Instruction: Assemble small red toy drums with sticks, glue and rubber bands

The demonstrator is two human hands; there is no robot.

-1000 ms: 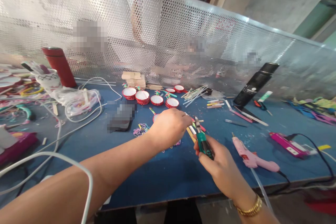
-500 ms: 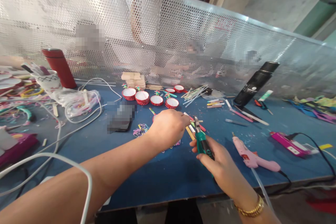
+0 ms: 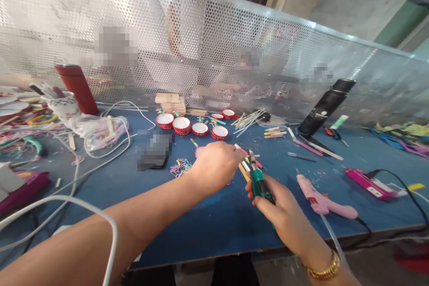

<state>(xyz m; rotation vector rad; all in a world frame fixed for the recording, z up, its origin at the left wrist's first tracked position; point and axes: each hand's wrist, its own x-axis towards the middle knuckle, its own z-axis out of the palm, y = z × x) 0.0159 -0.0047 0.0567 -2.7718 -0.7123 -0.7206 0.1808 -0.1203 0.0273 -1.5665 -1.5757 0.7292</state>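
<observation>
At a blue table (image 3: pixel 208 228), before a perforated screen (image 3: pixel 201 67): gripping green pliers (image 3: pixel 259 182) in the right hand (image 3: pixel 284 210), pinching a thin stick (image 3: pixel 257 156) in the left hand (image 3: pixel 216 165), with the pliers' tips at the stick, near coloured rods (image 3: pixel 243 172).

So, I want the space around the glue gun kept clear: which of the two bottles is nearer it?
The black bottle, on the right, beyond the pink glue gun. The red bottle is far left, beside the cup.
</observation>
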